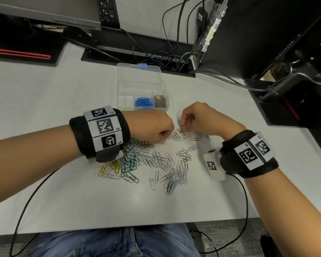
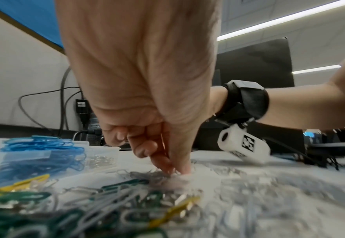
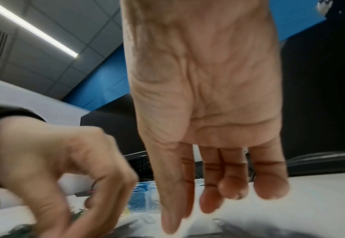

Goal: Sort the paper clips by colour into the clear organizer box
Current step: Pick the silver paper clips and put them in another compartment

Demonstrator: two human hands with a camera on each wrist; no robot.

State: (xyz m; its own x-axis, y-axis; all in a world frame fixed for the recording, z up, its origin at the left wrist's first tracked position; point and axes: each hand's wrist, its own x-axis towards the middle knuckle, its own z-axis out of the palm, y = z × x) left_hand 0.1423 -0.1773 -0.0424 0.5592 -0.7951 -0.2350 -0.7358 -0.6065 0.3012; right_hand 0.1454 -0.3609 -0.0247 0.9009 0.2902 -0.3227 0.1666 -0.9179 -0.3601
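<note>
Both hands at frame centre: our left hand (image 1: 152, 127) pinches down into the silver clips (image 1: 176, 135), our right hand (image 1: 198, 119) apparently pinching one; organizer box (image 1: 122, 93) lies just above.

A white desk (image 1: 44, 101) fills most of the head view. At its far edge, upper left of the frame, a dark monitor (image 1: 44, 13) stands beside a black keyboard (image 1: 107, 12) propped upright. A black mat with a red line (image 1: 20, 54) lies at the left edge. Black cables (image 1: 174, 34) tangle in a recessed tray at top centre, just beside a black computer tower (image 1: 276, 34) on the right. Blue jeans (image 1: 119, 242) show at the bottom, over grey carpet (image 1: 239, 232).
</note>
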